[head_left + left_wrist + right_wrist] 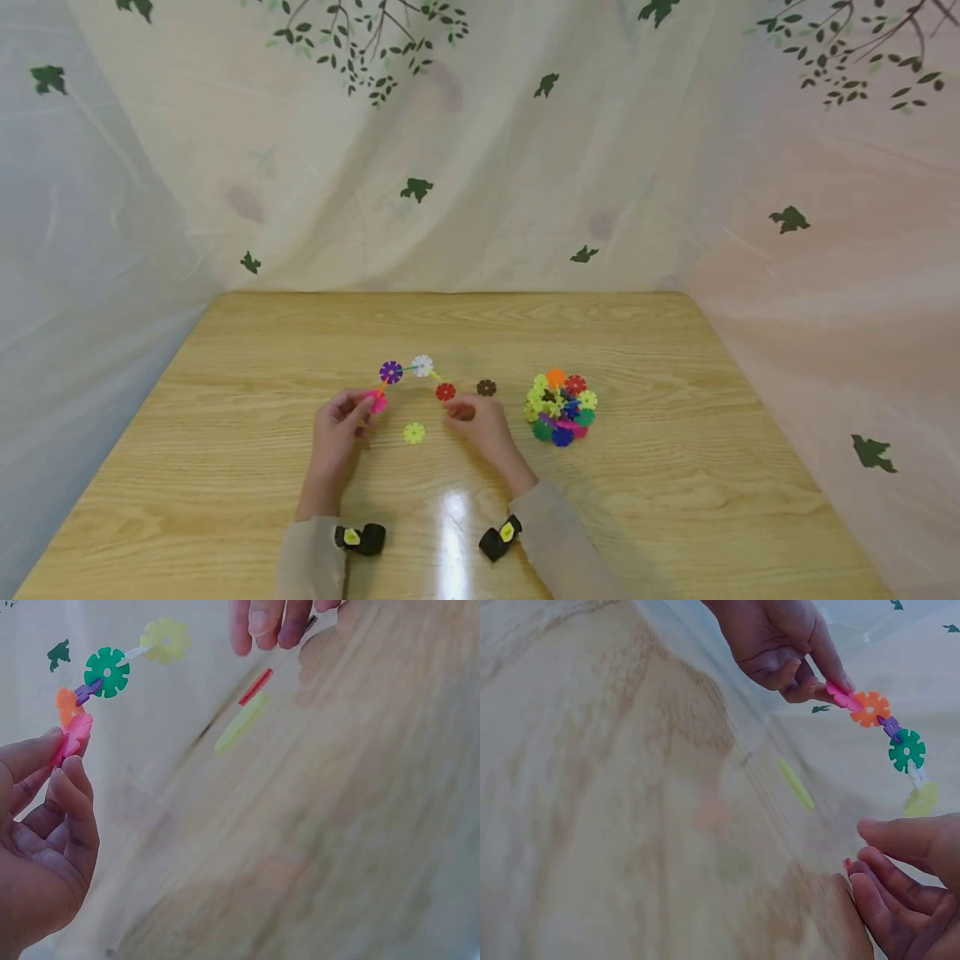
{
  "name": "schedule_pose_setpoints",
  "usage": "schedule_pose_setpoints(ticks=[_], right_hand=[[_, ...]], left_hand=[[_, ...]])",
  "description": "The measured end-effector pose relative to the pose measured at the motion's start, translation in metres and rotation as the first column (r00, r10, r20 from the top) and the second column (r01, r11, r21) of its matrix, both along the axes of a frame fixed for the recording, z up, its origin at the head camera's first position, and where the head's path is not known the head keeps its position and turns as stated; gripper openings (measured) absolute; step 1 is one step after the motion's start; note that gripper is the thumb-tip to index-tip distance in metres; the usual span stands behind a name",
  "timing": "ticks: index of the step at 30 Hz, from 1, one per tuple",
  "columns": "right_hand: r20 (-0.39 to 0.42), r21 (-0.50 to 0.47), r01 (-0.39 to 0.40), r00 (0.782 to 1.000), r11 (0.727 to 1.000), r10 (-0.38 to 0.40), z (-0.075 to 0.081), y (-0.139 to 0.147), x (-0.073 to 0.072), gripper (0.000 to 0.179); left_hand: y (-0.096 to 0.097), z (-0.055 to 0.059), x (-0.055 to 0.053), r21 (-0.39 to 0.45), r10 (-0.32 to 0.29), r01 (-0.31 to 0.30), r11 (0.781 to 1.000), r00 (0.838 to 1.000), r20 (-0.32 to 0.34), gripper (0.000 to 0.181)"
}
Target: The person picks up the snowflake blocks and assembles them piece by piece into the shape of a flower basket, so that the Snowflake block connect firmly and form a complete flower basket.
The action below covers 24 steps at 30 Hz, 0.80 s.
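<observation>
My left hand (335, 429) pinches a pink flower-shaped disc (73, 739) between thumb and fingers. From it a raised chain of notched plastic discs runs on: orange (871, 709), purple (391, 372), green (106, 673), white (422, 366) and yellow (166, 640) at the far end. My right hand (483, 427) hovers low by a red disc (446, 392), thumb and forefinger apart in the right wrist view, with nothing seen held. The red disc appears to lie on the table, separate from the chain. A loose yellow-green disc (414, 433) lies between the hands.
A brown disc (486, 387) lies just beyond the right hand. Further right is a heap of mixed-colour discs (561, 408). The wooden table (675, 500) meets a leaf-printed cloth (487, 192) at its back edge. Both wrists carry black straps.
</observation>
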State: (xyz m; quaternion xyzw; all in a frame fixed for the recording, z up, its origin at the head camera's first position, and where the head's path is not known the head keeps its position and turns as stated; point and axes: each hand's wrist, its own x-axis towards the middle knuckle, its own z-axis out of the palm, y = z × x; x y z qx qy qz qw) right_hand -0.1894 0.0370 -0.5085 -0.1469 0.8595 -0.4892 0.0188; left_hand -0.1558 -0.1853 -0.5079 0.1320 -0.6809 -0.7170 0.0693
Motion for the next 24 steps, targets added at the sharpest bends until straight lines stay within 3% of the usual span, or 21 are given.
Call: schedule_pose_setpoints(ticks=[4, 8, 14, 17, 20, 24], right_hand=[[0.043, 0.095, -0.129, 0.991, 0.987, 0.125, 0.003, -0.012, 0.002, 0.024], [0.024, 0.184, -0.181, 0.983, 0.966, 0.180, 0.007, -0.026, 0.004, 0.028], [0.004, 0.388, -0.159, 0.985, 0.908, 0.171, 0.012, -0.041, 0.006, 0.030], [-0.008, 0.445, -0.127, 0.989, 0.886, 0.146, 0.014, -0.044, 0.007, 0.030], [-0.006, 0.424, -0.101, 0.993, 0.900, 0.114, 0.014, -0.044, 0.008, 0.030], [0.006, 0.294, -0.083, 0.996, 0.952, 0.085, 0.012, -0.038, 0.007, 0.024]], left_hand=[[-0.004, 0.000, 0.000, -0.017, 0.003, -0.003, 1.000, 1.000, 0.000, 0.010], [-0.004, 0.001, 0.001, -0.031, 0.002, -0.002, 1.000, 1.000, 0.002, 0.011], [-0.003, 0.001, 0.001, -0.020, 0.022, -0.022, 1.000, 1.000, 0.019, 0.009], [-0.003, 0.002, 0.001, -0.012, 0.030, -0.030, 0.999, 0.999, 0.019, 0.009], [-0.002, 0.002, 0.001, -0.016, 0.040, -0.040, 0.999, 0.999, 0.022, 0.009], [-0.002, 0.003, 0.001, -0.017, 0.051, -0.051, 0.999, 0.998, 0.020, 0.007]])
